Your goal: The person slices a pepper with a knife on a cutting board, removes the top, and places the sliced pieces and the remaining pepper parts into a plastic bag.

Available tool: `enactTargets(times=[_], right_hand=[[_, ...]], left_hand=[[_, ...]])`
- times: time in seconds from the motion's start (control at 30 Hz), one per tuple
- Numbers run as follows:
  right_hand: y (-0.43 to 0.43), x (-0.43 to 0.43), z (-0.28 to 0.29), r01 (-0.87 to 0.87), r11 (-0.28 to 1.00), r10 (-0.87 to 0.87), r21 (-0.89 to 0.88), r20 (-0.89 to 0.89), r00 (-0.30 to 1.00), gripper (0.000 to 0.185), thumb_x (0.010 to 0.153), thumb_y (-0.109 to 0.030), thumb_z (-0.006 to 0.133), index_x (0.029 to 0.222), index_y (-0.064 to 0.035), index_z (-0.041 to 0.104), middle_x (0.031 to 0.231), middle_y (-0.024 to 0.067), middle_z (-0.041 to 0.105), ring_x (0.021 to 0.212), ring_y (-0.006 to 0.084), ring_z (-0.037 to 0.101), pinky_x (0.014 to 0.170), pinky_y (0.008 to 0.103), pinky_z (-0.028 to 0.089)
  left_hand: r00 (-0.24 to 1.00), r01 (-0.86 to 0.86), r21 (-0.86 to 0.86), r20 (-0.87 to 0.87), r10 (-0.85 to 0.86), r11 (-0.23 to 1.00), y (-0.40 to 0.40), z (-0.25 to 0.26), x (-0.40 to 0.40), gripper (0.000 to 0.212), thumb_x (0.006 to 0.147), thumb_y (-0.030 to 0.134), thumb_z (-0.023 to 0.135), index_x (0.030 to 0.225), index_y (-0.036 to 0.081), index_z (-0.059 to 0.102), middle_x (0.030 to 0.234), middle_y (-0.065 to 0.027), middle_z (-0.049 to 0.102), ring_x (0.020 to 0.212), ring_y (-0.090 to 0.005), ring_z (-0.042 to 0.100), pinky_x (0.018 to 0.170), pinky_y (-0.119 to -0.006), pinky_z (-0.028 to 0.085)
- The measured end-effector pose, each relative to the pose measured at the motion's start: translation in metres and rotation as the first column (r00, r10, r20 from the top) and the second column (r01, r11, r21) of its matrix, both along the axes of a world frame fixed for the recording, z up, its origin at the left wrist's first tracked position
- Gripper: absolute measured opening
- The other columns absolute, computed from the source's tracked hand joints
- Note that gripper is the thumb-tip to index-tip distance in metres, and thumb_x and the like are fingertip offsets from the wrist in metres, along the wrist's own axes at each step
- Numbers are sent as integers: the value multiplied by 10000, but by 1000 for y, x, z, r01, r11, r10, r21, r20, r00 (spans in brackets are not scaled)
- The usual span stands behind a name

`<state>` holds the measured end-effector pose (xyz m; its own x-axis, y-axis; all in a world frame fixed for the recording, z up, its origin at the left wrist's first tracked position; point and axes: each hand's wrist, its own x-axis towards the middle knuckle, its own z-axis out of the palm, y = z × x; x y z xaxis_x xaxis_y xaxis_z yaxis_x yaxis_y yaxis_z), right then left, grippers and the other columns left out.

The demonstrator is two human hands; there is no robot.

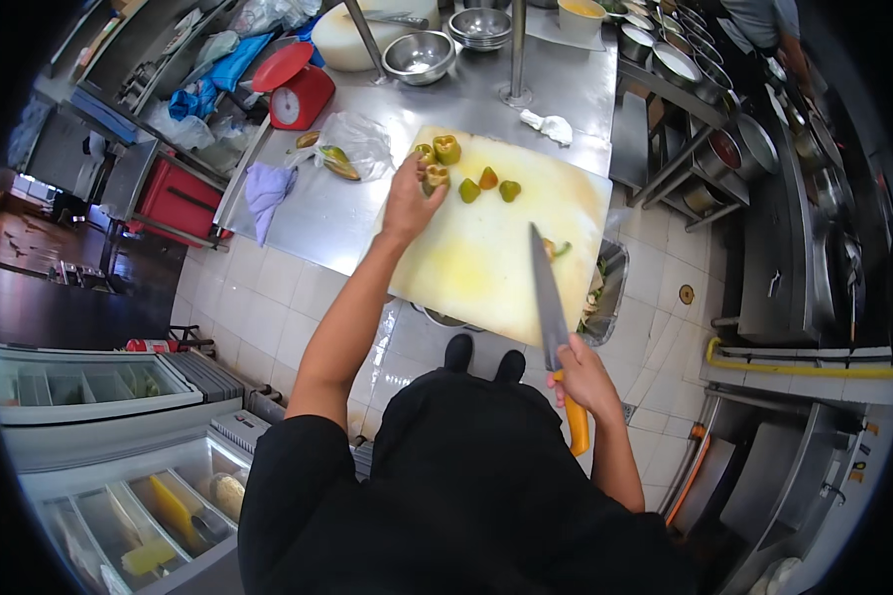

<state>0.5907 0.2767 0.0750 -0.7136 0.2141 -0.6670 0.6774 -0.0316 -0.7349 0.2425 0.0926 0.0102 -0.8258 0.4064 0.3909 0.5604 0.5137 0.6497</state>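
Note:
At the far left part of a white cutting board [484, 253], my left hand [411, 201] has its fingers and thumb around a cut green bell pepper [437, 177]. Two more topless peppers stand by it, one a hollow green pepper [447, 150] and the other a pepper partly behind my fingers [424, 153]. Three small cut-off pepper ends lie to the right, among them a reddish pepper end [488, 178]. My right hand [586, 377] grips a large kitchen knife [548, 286] by its orange handle, blade pointing away from me. A pepper stem piece [560, 248] lies beside the blade.
On the steel table [316, 216] are a red scale [298, 93], a plastic bag [357, 145] with a pepper, a purple cloth [269, 195] and metal bowls [418, 58]. A scrap bin [606, 294] stands under the board's right edge. Another person [763, 30] is at far right.

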Motion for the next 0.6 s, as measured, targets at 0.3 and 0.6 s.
enactTargets(times=[0.3, 0.6], right_hand=[[38, 34, -20, 423, 906, -423, 11, 17, 906, 448, 1040, -260, 418, 1407, -27, 311, 692, 135, 582, 454, 156, 491, 408, 335, 478], [25, -33, -13, 321, 944, -331, -81, -231, 915, 197, 1079, -231, 364, 1177, -92, 464, 704, 107, 588, 454, 137, 490, 410, 302, 465]], left_hand=[[996, -93, 190, 21, 91, 977, -15, 3, 1, 798, 842, 202, 819, 1469, -37, 387, 1212, -193, 610, 1073, -284, 625, 805, -362, 549], [748, -663, 74, 22, 663, 745, -125, -30, -114, 837, 842, 344, 799, 1485, -1, 388, 1260, -245, 579, 1121, -356, 595, 963, -442, 488]])
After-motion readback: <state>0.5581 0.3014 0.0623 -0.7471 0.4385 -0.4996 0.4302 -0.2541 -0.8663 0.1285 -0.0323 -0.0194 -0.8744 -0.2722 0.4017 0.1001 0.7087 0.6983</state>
